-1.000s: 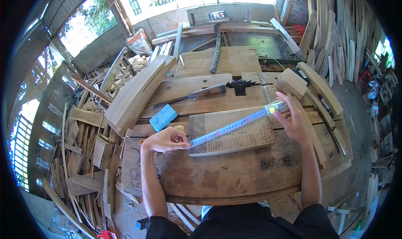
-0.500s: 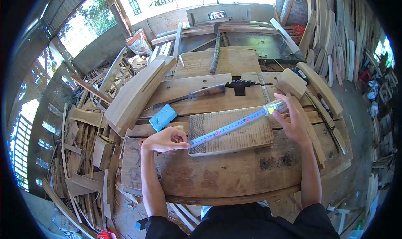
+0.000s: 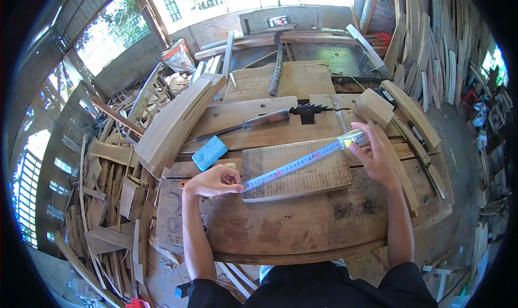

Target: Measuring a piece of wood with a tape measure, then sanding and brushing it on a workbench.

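My left hand (image 3: 216,182) pinches the end of a silver-blue measuring tape (image 3: 297,164) at the lower left of a rough wooden board (image 3: 313,176). The blade stretches diagonally over the board, up to its clear-and-yellow case (image 3: 353,137), which my right hand (image 3: 373,158) grips at the board's upper right. The board lies flat on the wooden workbench (image 3: 280,227), with a hatched band at its left end. A blue block (image 3: 209,152) lies just beyond my left hand; behind it rests a long tool with a wooden handle (image 3: 267,119).
Thick planks (image 3: 178,122) lie at the left of the bench, wood pieces (image 3: 410,114) and thin tools at its right. A long dark-headed tool (image 3: 277,70) lies farther back, near a propped phone (image 3: 278,20). Scrap wood (image 3: 113,221) fills the left floor; stacked boards (image 3: 431,49) lean at right.
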A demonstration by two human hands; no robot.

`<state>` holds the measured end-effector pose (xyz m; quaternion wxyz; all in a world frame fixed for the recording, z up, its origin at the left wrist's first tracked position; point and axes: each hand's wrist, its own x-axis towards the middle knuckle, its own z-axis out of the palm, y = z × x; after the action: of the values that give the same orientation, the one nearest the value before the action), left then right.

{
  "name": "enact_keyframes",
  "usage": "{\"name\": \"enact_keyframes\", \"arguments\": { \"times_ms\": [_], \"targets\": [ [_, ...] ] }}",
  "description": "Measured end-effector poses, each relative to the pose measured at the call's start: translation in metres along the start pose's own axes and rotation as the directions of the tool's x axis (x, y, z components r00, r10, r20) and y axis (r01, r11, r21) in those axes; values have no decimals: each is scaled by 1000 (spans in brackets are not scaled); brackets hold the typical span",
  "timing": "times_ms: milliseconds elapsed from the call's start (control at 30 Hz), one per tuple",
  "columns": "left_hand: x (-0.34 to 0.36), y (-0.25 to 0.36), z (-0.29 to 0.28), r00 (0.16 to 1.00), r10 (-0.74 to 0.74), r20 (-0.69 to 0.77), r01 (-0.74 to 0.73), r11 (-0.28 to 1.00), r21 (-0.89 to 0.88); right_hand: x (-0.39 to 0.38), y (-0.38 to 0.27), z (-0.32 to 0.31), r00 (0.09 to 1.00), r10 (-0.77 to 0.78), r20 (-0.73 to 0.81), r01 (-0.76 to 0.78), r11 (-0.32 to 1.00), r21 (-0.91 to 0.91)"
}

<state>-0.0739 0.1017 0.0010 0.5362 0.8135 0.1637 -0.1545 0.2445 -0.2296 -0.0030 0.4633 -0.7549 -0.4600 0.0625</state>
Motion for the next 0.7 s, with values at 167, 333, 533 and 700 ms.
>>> {"name": "enact_keyframes", "arguments": {
  "times_ms": [167, 333, 533, 700],
  "targets": [
    [1, -5, -3, 1000, -6, 8, 6, 1000, -5, 0, -3, 1, 1000, 16, 7, -16, 1000, 2],
    [0, -4, -2, 1000, 0, 8, 0, 999, -37, 0, 4, 6, 1000, -7, -6, 7, 999, -31],
    [2, -2, 1, 1000, 20, -8, -20, 1000, -9, 0, 6, 11, 996, -57, -69, 55, 998, -33],
    [-2, -3, 0, 1000, 17, -10, -17, 1000, -6, 2, -1, 20, 997, 3, -76, -3, 1000, -6]
  ]
}}
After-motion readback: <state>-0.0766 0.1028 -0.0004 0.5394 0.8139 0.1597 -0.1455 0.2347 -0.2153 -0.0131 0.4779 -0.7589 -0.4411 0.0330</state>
